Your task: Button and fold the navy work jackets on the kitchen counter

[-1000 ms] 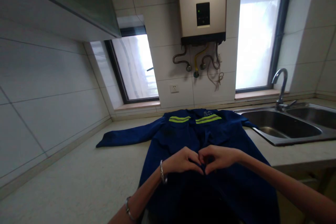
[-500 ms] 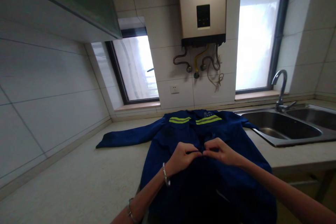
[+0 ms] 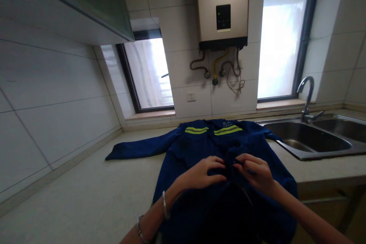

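Observation:
A dark blue work jacket [image 3: 180, 160] with yellow-green reflective stripes lies front up on the counter, collar toward the wall. One sleeve stretches out to the left. My left hand [image 3: 201, 173] rests at the middle of the jacket front, thumb and fingers apart. Just to its right, my right hand [image 3: 259, 173] pinches the jacket's front edge between thumb and fingers. Below both hands the front is in deep shadow, and any fastener there is too dark to make out.
The jacket lies on a pale countertop [image 3: 71, 190]. To the right is a steel double sink [image 3: 309, 156] with a curved faucet [image 3: 306, 99]. A water heater [image 3: 223, 11] hangs on the tiled wall above, and a cabinet [image 3: 85, 7] juts out at upper left.
My hands were pinched together at the jacket's front. Now they are apart: the left has opened its fingers, and the right has shifted right with the front edge.

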`<control>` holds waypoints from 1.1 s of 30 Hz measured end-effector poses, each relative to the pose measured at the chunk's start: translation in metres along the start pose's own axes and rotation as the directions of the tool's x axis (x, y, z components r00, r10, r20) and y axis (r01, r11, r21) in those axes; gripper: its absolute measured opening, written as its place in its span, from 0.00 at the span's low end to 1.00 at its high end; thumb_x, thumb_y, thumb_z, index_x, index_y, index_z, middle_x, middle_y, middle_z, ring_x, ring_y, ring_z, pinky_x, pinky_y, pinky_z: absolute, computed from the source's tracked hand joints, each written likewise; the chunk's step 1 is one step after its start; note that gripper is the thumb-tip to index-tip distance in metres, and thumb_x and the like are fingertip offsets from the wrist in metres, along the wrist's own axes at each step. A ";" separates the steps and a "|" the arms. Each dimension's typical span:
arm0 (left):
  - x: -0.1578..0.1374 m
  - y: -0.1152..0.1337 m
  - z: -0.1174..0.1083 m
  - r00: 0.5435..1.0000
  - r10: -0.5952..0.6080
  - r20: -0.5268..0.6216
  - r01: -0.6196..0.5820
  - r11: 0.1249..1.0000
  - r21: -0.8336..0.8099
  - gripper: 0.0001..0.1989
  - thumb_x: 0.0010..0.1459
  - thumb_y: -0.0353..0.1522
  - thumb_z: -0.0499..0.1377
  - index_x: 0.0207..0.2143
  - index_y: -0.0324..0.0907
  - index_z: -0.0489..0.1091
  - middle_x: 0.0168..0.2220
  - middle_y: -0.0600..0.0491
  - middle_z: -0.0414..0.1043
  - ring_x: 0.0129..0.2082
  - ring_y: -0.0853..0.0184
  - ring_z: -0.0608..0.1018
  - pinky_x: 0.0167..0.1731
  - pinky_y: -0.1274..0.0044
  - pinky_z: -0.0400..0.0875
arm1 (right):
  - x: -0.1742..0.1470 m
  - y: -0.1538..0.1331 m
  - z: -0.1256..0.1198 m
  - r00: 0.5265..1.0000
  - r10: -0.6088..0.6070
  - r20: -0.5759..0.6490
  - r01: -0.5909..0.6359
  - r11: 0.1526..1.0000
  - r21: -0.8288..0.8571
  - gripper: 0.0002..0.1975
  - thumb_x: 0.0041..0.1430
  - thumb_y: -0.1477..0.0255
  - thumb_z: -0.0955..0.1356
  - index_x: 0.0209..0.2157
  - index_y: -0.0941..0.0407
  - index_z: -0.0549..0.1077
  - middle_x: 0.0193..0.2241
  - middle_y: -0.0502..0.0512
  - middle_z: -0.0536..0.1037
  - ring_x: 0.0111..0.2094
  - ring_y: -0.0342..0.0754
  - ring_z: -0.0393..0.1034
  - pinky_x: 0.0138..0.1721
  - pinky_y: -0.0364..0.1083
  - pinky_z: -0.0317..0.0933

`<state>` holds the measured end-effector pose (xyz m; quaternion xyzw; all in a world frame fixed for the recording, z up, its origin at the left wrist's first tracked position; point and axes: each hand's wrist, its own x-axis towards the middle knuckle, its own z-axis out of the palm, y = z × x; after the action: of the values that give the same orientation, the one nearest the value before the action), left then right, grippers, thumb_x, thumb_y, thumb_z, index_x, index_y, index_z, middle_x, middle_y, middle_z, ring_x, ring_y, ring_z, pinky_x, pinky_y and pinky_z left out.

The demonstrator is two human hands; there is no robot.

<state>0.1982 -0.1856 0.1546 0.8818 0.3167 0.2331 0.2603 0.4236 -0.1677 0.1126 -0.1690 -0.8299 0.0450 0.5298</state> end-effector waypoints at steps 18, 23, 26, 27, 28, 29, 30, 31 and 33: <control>0.008 -0.026 0.047 0.936 -0.021 0.352 0.058 0.994 -0.094 0.11 0.59 0.31 0.48 0.28 0.40 0.66 0.28 0.54 0.68 0.28 0.70 0.68 0.33 0.78 0.65 | -0.017 -0.027 0.003 0.996 -0.090 -0.012 0.090 0.996 -0.028 0.14 0.52 0.83 0.65 0.18 0.56 0.58 0.27 0.53 0.67 0.28 0.43 0.63 0.26 0.42 0.60; 0.005 -0.019 0.031 0.903 -0.098 0.417 0.231 0.931 -0.282 0.20 0.61 0.41 0.47 0.23 0.39 0.67 0.20 0.59 0.61 0.21 0.74 0.61 0.24 0.81 0.59 | 0.004 -0.023 -0.007 0.976 0.216 0.034 -0.216 0.923 0.318 0.11 0.54 0.76 0.66 0.21 0.55 0.59 0.25 0.51 0.64 0.27 0.42 0.61 0.27 0.42 0.58; 0.002 -0.011 0.013 0.928 -0.148 0.341 0.258 0.917 -0.305 0.19 0.55 0.46 0.55 0.28 0.37 0.69 0.21 0.60 0.59 0.20 0.76 0.59 0.22 0.83 0.55 | 0.014 -0.016 -0.012 0.911 0.317 0.262 -0.411 0.705 0.578 0.06 0.56 0.68 0.64 0.35 0.55 0.66 0.33 0.55 0.70 0.33 0.46 0.66 0.32 0.45 0.63; 0.001 -0.008 0.009 0.939 -0.145 0.311 0.237 0.929 -0.285 0.19 0.51 0.46 0.58 0.29 0.37 0.70 0.21 0.60 0.59 0.21 0.77 0.59 0.22 0.83 0.54 | 0.016 -0.014 -0.013 0.892 0.296 0.340 -0.448 0.669 0.592 0.09 0.57 0.68 0.62 0.39 0.55 0.67 0.37 0.57 0.71 0.38 0.48 0.67 0.36 0.47 0.63; -0.001 -0.005 0.007 0.951 -0.133 0.280 0.206 0.946 -0.251 0.19 0.48 0.46 0.61 0.29 0.37 0.70 0.22 0.60 0.60 0.22 0.77 0.60 0.22 0.83 0.54 | 0.017 -0.013 -0.013 0.874 0.266 0.406 -0.469 0.677 0.567 0.11 0.58 0.69 0.61 0.41 0.56 0.68 0.41 0.58 0.70 0.42 0.50 0.66 0.41 0.49 0.62; -0.002 -0.003 0.005 0.961 -0.119 0.251 0.173 0.964 -0.204 0.19 0.46 0.45 0.62 0.29 0.37 0.70 0.22 0.60 0.60 0.22 0.76 0.61 0.23 0.84 0.55 | 0.018 -0.012 -0.012 0.854 0.237 0.464 -0.475 0.719 0.508 0.13 0.57 0.72 0.60 0.42 0.56 0.69 0.44 0.58 0.70 0.45 0.50 0.64 0.46 0.51 0.60; -0.003 0.000 0.004 0.968 -0.108 0.228 0.143 0.979 -0.144 0.19 0.45 0.45 0.63 0.29 0.37 0.70 0.22 0.60 0.61 0.23 0.76 0.62 0.23 0.84 0.55 | 0.018 -0.012 -0.011 0.831 0.215 0.513 -0.465 0.776 0.426 0.15 0.56 0.75 0.60 0.44 0.56 0.70 0.45 0.58 0.70 0.47 0.50 0.63 0.49 0.52 0.57; -0.004 0.004 0.005 0.973 -0.101 0.205 0.118 0.991 -0.071 0.19 0.46 0.45 0.63 0.29 0.37 0.71 0.22 0.60 0.62 0.23 0.76 0.63 0.23 0.84 0.56 | 0.018 -0.012 -0.009 0.809 0.202 0.552 -0.439 0.832 0.339 0.18 0.53 0.78 0.60 0.46 0.55 0.69 0.45 0.57 0.70 0.48 0.50 0.62 0.51 0.52 0.55; -0.006 0.012 0.006 0.987 -0.094 0.130 0.080 0.991 0.108 0.17 0.49 0.43 0.61 0.32 0.37 0.71 0.25 0.58 0.66 0.25 0.74 0.66 0.26 0.83 0.59 | 0.017 -0.012 -0.005 0.783 0.192 0.591 -0.373 0.906 0.199 0.26 0.48 0.82 0.61 0.51 0.54 0.66 0.45 0.56 0.70 0.47 0.49 0.62 0.51 0.51 0.55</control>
<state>0.2023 -0.1997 0.1559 0.8931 0.3480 0.1449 0.2455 0.4192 -0.1741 0.1326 -0.1882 -0.8953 0.2999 0.2703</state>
